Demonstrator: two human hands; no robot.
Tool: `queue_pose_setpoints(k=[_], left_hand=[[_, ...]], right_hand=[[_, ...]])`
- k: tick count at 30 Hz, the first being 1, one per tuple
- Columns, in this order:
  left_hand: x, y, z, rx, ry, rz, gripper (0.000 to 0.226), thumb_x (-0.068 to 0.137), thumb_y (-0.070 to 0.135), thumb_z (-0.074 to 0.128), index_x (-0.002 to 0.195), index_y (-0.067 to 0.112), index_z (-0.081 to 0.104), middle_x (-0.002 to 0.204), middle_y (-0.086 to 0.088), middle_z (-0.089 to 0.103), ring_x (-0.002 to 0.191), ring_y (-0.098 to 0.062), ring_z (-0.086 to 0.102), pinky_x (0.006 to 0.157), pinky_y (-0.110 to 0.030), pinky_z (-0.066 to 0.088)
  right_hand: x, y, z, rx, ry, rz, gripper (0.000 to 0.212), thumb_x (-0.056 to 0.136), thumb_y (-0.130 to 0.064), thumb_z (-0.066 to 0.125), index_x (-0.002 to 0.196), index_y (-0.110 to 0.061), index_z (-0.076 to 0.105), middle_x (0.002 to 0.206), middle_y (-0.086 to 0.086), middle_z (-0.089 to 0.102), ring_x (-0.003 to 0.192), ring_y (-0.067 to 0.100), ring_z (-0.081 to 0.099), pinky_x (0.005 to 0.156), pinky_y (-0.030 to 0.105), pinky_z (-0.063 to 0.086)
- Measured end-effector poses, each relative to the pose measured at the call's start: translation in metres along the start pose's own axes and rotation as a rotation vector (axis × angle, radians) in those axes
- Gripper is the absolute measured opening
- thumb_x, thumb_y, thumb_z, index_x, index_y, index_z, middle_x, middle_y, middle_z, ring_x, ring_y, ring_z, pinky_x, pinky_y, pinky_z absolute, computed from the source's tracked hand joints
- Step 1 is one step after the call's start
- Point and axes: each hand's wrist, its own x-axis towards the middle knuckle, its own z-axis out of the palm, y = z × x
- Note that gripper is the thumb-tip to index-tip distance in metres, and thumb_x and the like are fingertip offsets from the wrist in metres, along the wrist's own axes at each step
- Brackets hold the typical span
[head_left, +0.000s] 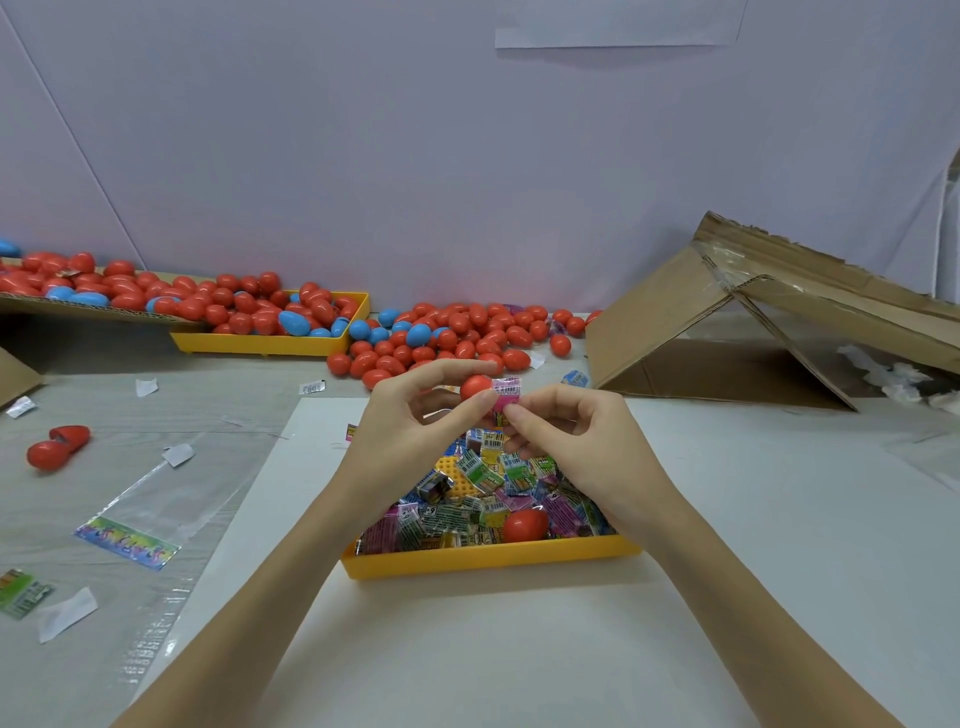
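Note:
My left hand (415, 415) holds a red plastic egg half (475, 387) between thumb and fingers above the near yellow tray (488, 558). My right hand (566, 431) pinches a small pink packet (506, 395) right beside the egg half, touching it. The tray is full of small colourful packets (467, 506). A closed red egg (524, 525) lies among them near the tray's front wall.
A pile of red and blue eggs (452, 338) lies behind the hands. A second yellow tray (270, 343) and a cardboard flap hold more eggs at back left. An opened red egg (57, 447) lies left. A cardboard box (727, 332) lies at right. Plastic bags and scraps lie at left.

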Motion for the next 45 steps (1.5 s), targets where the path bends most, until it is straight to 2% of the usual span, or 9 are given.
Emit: queue_pose_setpoints(k=[2, 5, 10, 14, 18, 24, 33, 40, 45], left_hand=[[-0.001, -0.001, 0.001, 0.035, 0.02, 0.032, 0.033, 0.094, 0.019, 0.074, 0.126, 0.025, 0.073, 0.106, 0.004, 0.077, 0.092, -0.016, 0.076, 0.083, -0.024, 0.061], [-0.002, -0.001, 0.003, 0.104, 0.021, 0.103, 0.032, 0.094, 0.015, 0.074, 0.125, 0.018, 0.073, 0.101, 0.004, 0.077, 0.092, -0.015, 0.076, 0.081, -0.019, 0.058], [-0.001, 0.0, -0.003, 0.136, -0.001, 0.128, 0.028, 0.088, 0.023, 0.077, 0.115, 0.014, 0.074, 0.096, 0.002, 0.076, 0.086, -0.016, 0.077, 0.079, -0.028, 0.063], [0.001, 0.004, -0.008, 0.06, -0.048, 0.11, 0.038, 0.084, 0.025, 0.08, 0.121, 0.024, 0.071, 0.106, 0.004, 0.075, 0.094, -0.018, 0.076, 0.083, -0.023, 0.06], [0.001, 0.005, -0.01, 0.017, -0.069, 0.089, 0.038, 0.084, 0.026, 0.079, 0.12, 0.02, 0.07, 0.109, 0.005, 0.077, 0.1, -0.015, 0.075, 0.085, -0.021, 0.059], [0.0, 0.005, -0.009, 0.031, -0.083, 0.086, 0.034, 0.089, 0.026, 0.075, 0.121, 0.019, 0.072, 0.105, 0.005, 0.078, 0.097, -0.015, 0.076, 0.084, -0.022, 0.059], [-0.001, 0.008, -0.01, 0.024, -0.101, 0.064, 0.029, 0.09, 0.032, 0.072, 0.119, 0.031, 0.072, 0.105, 0.009, 0.077, 0.097, -0.015, 0.075, 0.085, -0.023, 0.06], [-0.002, 0.008, -0.01, 0.013, -0.109, 0.048, 0.033, 0.09, 0.034, 0.071, 0.123, 0.032, 0.072, 0.108, 0.001, 0.077, 0.098, -0.021, 0.074, 0.088, -0.03, 0.061], [-0.003, 0.011, -0.01, 0.018, -0.122, 0.043, 0.028, 0.092, 0.038, 0.068, 0.12, 0.042, 0.072, 0.111, 0.007, 0.076, 0.102, -0.017, 0.072, 0.085, -0.027, 0.061]], right_hand=[[0.0, 0.001, 0.001, 0.001, 0.005, 0.0, 0.011, 0.095, -0.02, 0.073, 0.101, -0.011, 0.078, 0.081, 0.002, 0.079, 0.079, 0.014, 0.076, 0.074, 0.021, 0.059], [-0.001, 0.002, 0.001, -0.008, 0.01, 0.002, 0.01, 0.095, -0.019, 0.073, 0.099, -0.011, 0.078, 0.08, 0.001, 0.079, 0.078, 0.014, 0.076, 0.073, 0.02, 0.059], [-0.001, 0.002, 0.001, -0.001, -0.001, 0.022, 0.011, 0.096, -0.02, 0.072, 0.1, -0.011, 0.078, 0.081, 0.002, 0.079, 0.078, 0.014, 0.076, 0.073, 0.02, 0.059], [0.0, 0.001, 0.0, 0.013, -0.008, 0.031, 0.011, 0.097, -0.02, 0.071, 0.1, -0.012, 0.077, 0.082, 0.002, 0.078, 0.078, 0.012, 0.075, 0.073, 0.02, 0.058], [0.001, 0.0, 0.0, 0.068, 0.018, 0.036, 0.012, 0.099, -0.017, 0.068, 0.1, -0.006, 0.074, 0.081, 0.005, 0.077, 0.076, 0.017, 0.073, 0.074, 0.025, 0.06], [0.002, 0.0, -0.001, 0.092, 0.026, 0.039, 0.012, 0.099, -0.015, 0.067, 0.098, -0.004, 0.073, 0.079, 0.005, 0.075, 0.075, 0.017, 0.071, 0.072, 0.025, 0.058], [0.003, -0.001, -0.002, 0.095, -0.004, 0.069, 0.014, 0.1, -0.015, 0.065, 0.097, -0.004, 0.072, 0.079, 0.005, 0.075, 0.073, 0.017, 0.071, 0.069, 0.023, 0.057], [0.003, -0.002, -0.002, 0.092, -0.016, 0.093, 0.014, 0.101, -0.014, 0.064, 0.094, -0.004, 0.072, 0.077, 0.004, 0.074, 0.073, 0.017, 0.07, 0.069, 0.024, 0.058], [0.004, -0.007, -0.001, 0.26, -0.004, 0.187, 0.017, 0.103, -0.013, 0.06, 0.092, -0.003, 0.068, 0.074, 0.008, 0.072, 0.068, 0.017, 0.069, 0.062, 0.022, 0.056]])
